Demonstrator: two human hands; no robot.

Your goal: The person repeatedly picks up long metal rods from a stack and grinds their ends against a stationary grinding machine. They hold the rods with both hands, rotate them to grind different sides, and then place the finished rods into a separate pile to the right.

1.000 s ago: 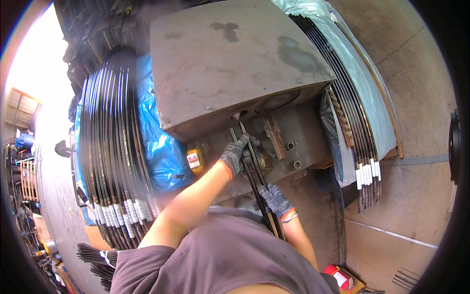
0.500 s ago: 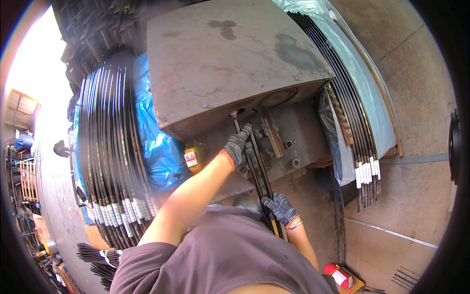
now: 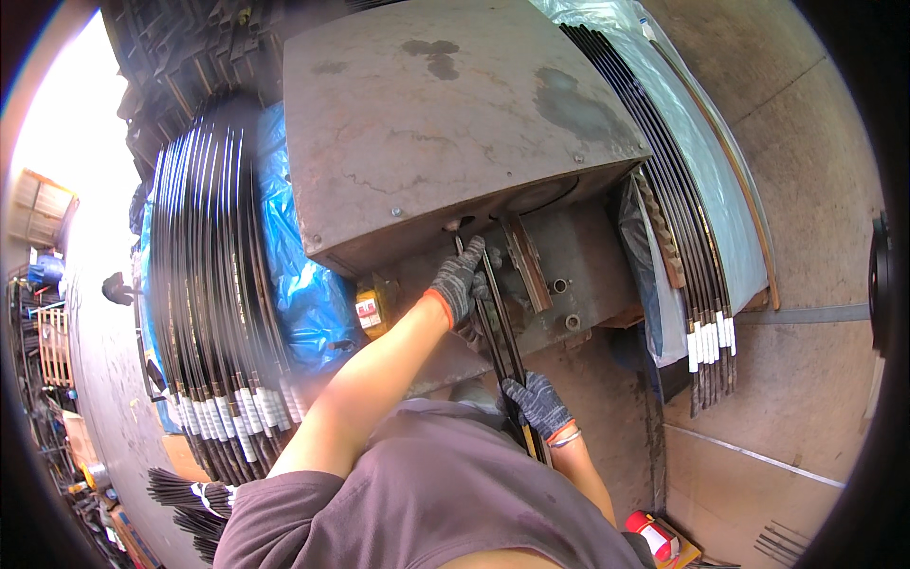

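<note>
My left hand (image 3: 458, 286), in a grey knit glove with an orange cuff, is closed round the upper part of two long dark rods (image 3: 507, 349). One rod's upper end is at a small hole (image 3: 456, 226) in the front of a grey metal box (image 3: 445, 114); whether it goes inside I cannot tell. Lower down, close to my body, my right hand (image 3: 538, 406), gloved alike, grips the same rods. They slant down toward my waist, where their lower ends are hidden. A rusty metal channel (image 3: 524, 261) juts from the box to the right of my left hand.
Many dark rods with white-wrapped ends (image 3: 213, 284) lie on blue plastic sheeting (image 3: 305, 303) at left. More rods (image 3: 664, 190) rest on pale sheeting (image 3: 730, 218) at right. Two short pipe stubs (image 3: 573, 322) stand below the channel. A red cylinder (image 3: 652, 536) lies lower right.
Both hands keep their grip on the rods in almost the same place. The view has shifted very slightly.
</note>
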